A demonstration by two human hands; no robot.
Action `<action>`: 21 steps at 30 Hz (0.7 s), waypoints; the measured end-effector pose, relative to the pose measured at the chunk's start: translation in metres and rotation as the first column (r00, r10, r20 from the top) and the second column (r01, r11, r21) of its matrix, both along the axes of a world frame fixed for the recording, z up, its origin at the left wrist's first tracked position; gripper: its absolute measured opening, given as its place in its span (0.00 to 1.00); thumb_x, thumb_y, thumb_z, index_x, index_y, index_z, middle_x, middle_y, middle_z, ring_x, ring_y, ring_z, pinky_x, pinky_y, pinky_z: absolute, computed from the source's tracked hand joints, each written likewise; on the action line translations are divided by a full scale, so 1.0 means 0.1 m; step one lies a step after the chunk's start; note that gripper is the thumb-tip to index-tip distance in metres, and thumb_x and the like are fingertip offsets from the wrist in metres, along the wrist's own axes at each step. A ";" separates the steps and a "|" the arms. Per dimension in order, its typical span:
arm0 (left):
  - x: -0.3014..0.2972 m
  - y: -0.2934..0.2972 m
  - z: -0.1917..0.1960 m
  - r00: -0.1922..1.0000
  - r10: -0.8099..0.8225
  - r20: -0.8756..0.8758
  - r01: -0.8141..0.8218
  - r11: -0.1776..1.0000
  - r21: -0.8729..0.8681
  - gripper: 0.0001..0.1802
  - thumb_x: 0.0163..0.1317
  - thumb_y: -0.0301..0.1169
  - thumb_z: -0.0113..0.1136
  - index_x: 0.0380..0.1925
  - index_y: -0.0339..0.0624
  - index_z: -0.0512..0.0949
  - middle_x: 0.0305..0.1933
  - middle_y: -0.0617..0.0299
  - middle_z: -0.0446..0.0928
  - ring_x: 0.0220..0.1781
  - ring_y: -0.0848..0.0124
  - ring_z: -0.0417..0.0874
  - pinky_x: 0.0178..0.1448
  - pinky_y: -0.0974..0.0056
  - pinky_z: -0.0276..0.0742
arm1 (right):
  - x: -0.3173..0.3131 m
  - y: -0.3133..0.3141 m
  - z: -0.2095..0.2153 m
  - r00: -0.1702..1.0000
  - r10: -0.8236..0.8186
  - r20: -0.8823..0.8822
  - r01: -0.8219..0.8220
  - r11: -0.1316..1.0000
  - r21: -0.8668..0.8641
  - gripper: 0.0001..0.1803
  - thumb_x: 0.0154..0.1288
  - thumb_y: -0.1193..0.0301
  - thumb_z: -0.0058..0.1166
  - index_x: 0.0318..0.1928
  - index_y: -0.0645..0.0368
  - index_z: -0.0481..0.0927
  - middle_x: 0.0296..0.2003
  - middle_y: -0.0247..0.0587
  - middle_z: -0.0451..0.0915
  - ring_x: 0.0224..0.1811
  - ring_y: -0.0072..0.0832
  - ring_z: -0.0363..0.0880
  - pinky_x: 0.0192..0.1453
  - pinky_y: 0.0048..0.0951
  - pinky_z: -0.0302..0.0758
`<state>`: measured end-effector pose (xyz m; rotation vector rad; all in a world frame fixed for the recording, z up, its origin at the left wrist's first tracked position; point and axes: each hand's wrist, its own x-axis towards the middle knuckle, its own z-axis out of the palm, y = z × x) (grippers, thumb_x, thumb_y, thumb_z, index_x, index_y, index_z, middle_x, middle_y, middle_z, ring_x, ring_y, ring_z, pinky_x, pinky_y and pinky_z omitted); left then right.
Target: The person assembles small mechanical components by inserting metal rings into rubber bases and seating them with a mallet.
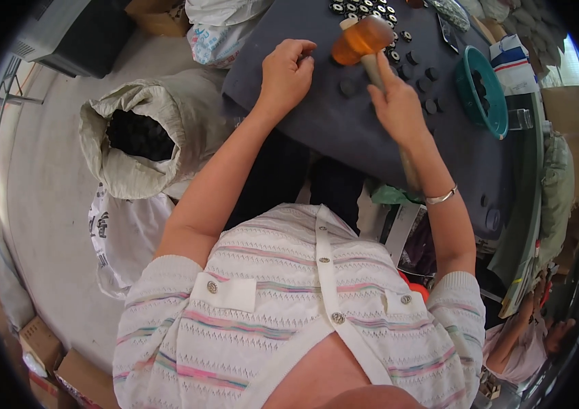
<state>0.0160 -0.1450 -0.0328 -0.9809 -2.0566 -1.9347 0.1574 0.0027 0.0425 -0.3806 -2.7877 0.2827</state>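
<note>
My right hand [398, 109] grips the wooden handle of a mallet [362, 42] with a translucent amber head, held over the dark-covered table [330, 126]. The index finger lies stretched along the handle. To its left, my left hand [285, 76] is over the table's near left part, fingers curled and thumb against them; whatever they hold, if anything, is hidden. Between the hands sits a black round piece [347, 87]. More black pieces [424, 84] lie scattered right of the mallet, and several black pieces with pale ring centres [364, 9] are grouped at the far side.
A teal basin [468, 109] with black pieces stands at the table's right, beside a clear jar [520, 119]. Left of the table, an open pale sack [197, 112] holds dark pieces. White bags [218, 41] lie behind it. Another person [518, 347] is at lower right.
</note>
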 end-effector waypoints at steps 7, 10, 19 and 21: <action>0.05 -0.09 -0.04 0.999 0.036 -0.007 -0.036 0.999 -0.038 0.10 0.56 0.22 0.54 0.39 0.37 0.79 0.35 0.59 0.80 0.36 0.72 0.81 0.43 0.70 0.75 | -0.04 -0.06 0.38 0.984 0.086 -0.154 -0.118 0.970 -0.214 0.32 0.59 0.69 0.53 0.65 0.53 0.63 0.37 0.59 0.78 0.42 0.52 0.78 0.45 0.43 0.72; -0.01 0.03 0.02 1.000 -0.011 -0.009 0.011 1.000 0.010 0.10 0.56 0.22 0.54 0.39 0.37 0.79 0.35 0.59 0.80 0.36 0.72 0.81 0.43 0.70 0.75 | -0.05 0.06 0.07 0.997 0.081 0.006 -0.081 0.997 -0.016 0.31 0.59 0.67 0.53 0.64 0.56 0.63 0.36 0.56 0.79 0.40 0.52 0.78 0.45 0.43 0.73; 0.00 -0.05 -0.02 0.998 -0.005 0.067 0.004 1.000 0.013 0.10 0.56 0.21 0.55 0.38 0.37 0.79 0.33 0.61 0.80 0.35 0.76 0.80 0.42 0.72 0.74 | 0.32 0.26 0.52 0.958 0.101 -0.267 -0.143 0.979 -0.142 0.33 0.58 0.74 0.55 0.65 0.54 0.63 0.36 0.53 0.80 0.36 0.47 0.80 0.41 0.37 0.75; 0.05 -0.04 0.04 0.993 -0.008 0.114 0.012 0.999 -0.034 0.10 0.56 0.21 0.55 0.39 0.37 0.79 0.34 0.61 0.80 0.34 0.77 0.80 0.42 0.72 0.74 | 0.43 0.35 0.29 0.981 0.084 -0.174 -0.089 0.996 -0.017 0.34 0.58 0.72 0.55 0.66 0.54 0.61 0.35 0.54 0.80 0.36 0.48 0.79 0.42 0.40 0.75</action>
